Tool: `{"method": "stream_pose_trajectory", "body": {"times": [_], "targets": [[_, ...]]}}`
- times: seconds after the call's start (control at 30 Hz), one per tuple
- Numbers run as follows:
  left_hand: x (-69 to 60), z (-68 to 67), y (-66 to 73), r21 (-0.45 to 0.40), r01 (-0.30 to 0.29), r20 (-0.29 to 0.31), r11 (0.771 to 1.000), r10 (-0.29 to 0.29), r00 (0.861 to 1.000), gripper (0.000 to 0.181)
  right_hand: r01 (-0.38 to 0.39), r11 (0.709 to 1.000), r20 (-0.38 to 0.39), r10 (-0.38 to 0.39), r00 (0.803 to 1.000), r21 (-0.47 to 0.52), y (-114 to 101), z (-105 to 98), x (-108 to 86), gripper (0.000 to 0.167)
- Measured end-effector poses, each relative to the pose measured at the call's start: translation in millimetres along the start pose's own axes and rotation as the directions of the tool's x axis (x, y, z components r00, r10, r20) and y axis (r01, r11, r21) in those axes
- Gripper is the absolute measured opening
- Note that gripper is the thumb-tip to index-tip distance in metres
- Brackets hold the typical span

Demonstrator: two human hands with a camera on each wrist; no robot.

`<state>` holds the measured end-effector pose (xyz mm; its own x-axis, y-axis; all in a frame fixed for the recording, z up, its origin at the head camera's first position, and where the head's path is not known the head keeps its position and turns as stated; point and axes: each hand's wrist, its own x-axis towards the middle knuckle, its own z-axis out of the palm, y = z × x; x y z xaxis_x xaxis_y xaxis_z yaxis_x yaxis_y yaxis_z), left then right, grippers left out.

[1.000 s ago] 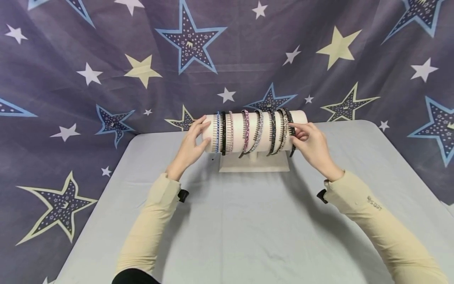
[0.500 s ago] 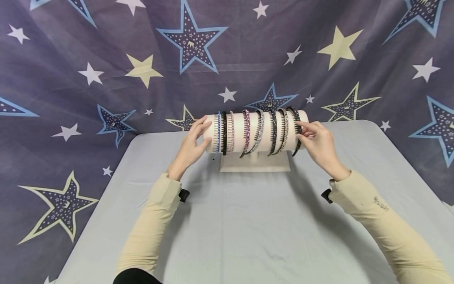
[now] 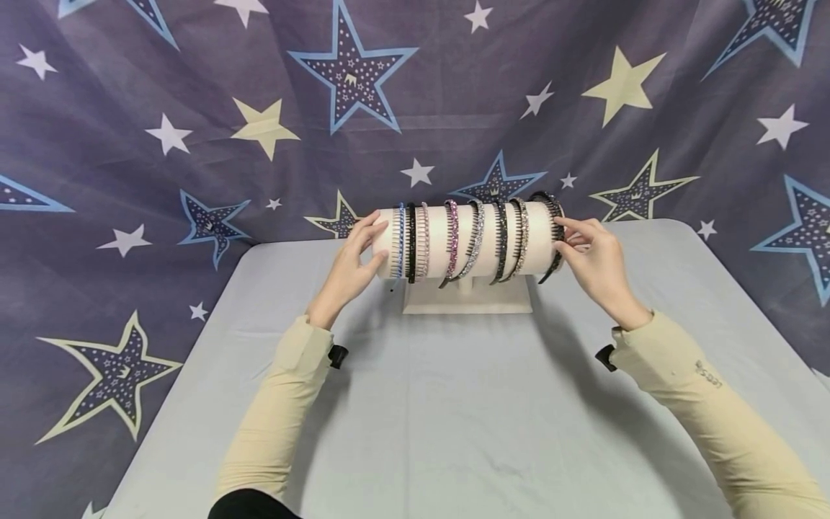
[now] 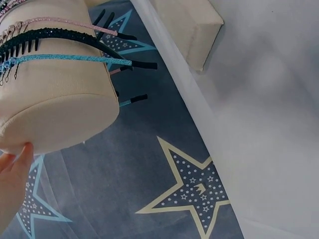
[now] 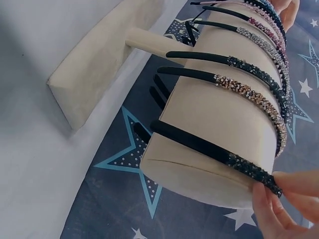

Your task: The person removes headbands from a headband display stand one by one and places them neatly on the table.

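A cream cylindrical headband stand [image 3: 465, 295] carries several glittery headbands. At its right end my right hand [image 3: 599, 256] pinches a black headband [image 3: 555, 234] between thumb and fingers; in the right wrist view this black sequinned headband [image 5: 219, 153] sits slanted near the cylinder's end, apart from the gold one [image 5: 244, 92]. My left hand [image 3: 353, 263] rests on the cylinder's left end, thumb in front and fingers above. Beside it are a blue headband [image 3: 400, 241], a black one [image 3: 411, 245] and a pink one [image 3: 424, 241].
The stand's flat base [image 3: 467, 308] sits on a table with a pale cloth [image 3: 415, 418]. Behind hangs a dark curtain [image 3: 454, 94] printed with stars. Magenta [image 3: 452, 241] and silver headbands [image 3: 476, 241] circle the cylinder's middle.
My right hand has moved right, sliding the black headband away from the gold one to the cylinder's right end. My left hand stays at the left end.
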<state>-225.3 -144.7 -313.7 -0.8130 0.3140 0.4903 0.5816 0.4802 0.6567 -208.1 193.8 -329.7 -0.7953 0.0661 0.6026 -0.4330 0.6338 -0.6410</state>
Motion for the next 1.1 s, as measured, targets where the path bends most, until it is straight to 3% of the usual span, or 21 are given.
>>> {"method": "stream_pose_trajectory", "body": {"times": [0.27,1.1], "targets": [[0.3,-0.1,1.5,0.0,0.023,0.005,1.0,-0.023,1.0,0.04,-0.006,1.0,-0.005,0.006,1.0,-0.003,3.0,-3.7,0.7,0.033],[-0.3,-1.0,1.8,-0.031,-0.008,-0.014,0.999,0.008,1.0,0.04,-0.07,0.997,-0.027,0.071,0.997,0.024,21.0,-16.4,3.1,0.032]]}}
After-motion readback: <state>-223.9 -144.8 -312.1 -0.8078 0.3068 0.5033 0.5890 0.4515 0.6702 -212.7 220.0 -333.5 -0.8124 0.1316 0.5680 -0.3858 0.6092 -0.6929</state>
